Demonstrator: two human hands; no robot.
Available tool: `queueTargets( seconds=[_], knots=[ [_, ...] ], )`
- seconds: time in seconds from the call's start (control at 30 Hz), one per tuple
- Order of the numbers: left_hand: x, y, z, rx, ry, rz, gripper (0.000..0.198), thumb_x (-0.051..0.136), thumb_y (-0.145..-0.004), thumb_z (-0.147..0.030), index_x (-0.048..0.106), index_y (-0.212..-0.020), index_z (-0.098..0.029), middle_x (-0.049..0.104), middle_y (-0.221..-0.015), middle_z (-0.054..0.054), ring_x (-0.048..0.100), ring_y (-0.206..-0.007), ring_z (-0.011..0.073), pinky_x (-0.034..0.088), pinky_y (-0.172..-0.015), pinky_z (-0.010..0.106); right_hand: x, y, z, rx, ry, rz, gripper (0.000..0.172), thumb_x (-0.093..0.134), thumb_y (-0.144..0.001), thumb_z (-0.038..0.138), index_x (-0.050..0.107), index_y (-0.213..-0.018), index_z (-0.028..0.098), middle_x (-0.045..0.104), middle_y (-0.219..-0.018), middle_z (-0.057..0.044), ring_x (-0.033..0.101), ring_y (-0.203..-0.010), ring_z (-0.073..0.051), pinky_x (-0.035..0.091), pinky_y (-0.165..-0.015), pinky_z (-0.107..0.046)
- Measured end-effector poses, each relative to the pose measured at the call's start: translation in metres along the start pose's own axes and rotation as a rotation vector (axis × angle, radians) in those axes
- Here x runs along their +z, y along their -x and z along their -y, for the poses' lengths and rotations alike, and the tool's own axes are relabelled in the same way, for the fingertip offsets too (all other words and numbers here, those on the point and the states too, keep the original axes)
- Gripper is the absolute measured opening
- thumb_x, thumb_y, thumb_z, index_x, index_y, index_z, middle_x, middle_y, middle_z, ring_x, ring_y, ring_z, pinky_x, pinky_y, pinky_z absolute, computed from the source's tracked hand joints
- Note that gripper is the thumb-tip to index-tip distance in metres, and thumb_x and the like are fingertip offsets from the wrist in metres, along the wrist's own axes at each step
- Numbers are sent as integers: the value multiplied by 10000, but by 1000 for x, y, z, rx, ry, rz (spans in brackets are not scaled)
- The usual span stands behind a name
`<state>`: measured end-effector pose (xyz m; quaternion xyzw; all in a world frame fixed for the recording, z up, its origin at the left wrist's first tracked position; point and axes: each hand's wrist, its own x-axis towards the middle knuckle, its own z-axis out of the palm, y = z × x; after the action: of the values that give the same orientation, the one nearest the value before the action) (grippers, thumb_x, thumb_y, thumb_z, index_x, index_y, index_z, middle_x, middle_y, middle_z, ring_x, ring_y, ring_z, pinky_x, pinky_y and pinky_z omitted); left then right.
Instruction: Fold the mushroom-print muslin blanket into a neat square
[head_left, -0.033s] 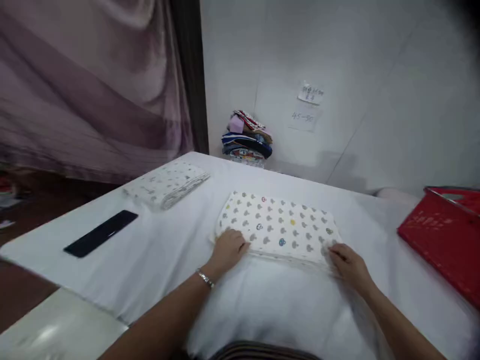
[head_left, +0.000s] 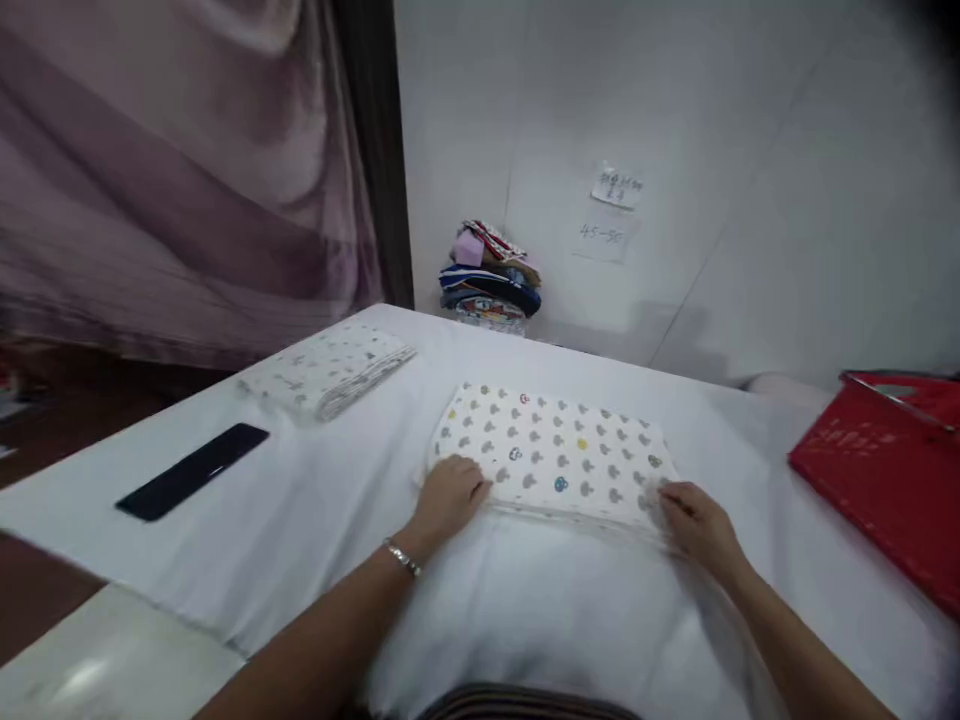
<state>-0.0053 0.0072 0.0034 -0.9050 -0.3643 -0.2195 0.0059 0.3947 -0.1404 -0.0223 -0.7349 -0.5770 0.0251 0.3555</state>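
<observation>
A folded white cloth (head_left: 551, 450) printed with small grey and coloured shapes lies flat on the white-covered table (head_left: 315, 510) in front of me. My left hand (head_left: 450, 492) rests on its near left corner with the fingers curled over the edge. A thin bracelet sits on that wrist. My right hand (head_left: 694, 520) is closed on the near right corner, its fingers pinching the layered edge. Both forearms reach in from the bottom of the view.
A second folded patterned cloth (head_left: 326, 368) lies at the table's far left, with a flat black object (head_left: 191, 470) nearer the left edge. A red basket (head_left: 885, 470) stands at the right. A pile of coloured clothes (head_left: 489, 272) leans against the wall behind.
The view has shifted slightly; both hands stay at the near corners of the folded cloth, and nothing on the table has moved.
</observation>
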Motion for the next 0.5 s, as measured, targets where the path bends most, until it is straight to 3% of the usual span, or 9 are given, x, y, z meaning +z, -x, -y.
queueTargets(
  seconds=[0.1, 0.2, 0.37, 0.5],
  knots=[
    [-9, -12, 28, -145, -19, -54, 314, 408, -917, -326, 647, -764, -190, 661, -875, 70, 580, -859, 220, 456, -786, 367, -7, -24, -16, 106, 59, -85, 341, 471, -794, 428, 694, -905, 195, 673, -1010, -92, 643, -884, -236, 521, -761, -360],
    [-13, -32, 61, -314, 12, -89, 323, 424, -881, -380, 671, -929, -178, 652, -1056, 97, 581, -991, 247, 454, -899, 385, -9, -56, -25, 288, 158, -68, 394, 503, -780, 376, 671, -1069, 166, 657, -1111, -126, 639, -957, -247, 503, -851, -383],
    [-4, -82, 99, -500, -33, 49, 515, 431, -847, -472, 608, -1164, -108, 589, -1223, 165, 554, -1110, 308, 458, -924, 418, 2, -108, -27, 520, 132, 58, 523, 545, -819, 402, 566, -1272, 141, 627, -1207, -150, 623, -1068, -266, 472, -928, -368],
    [7, -124, 106, -453, -85, 165, 560, 432, -860, -460, 527, -1267, -87, 528, -1327, 174, 494, -1208, 317, 423, -972, 426, 17, -139, -29, 533, 68, 120, 565, 576, -812, 450, 553, -1294, 158, 641, -1201, -136, 630, -1068, -265, 484, -921, -368]
  ],
)
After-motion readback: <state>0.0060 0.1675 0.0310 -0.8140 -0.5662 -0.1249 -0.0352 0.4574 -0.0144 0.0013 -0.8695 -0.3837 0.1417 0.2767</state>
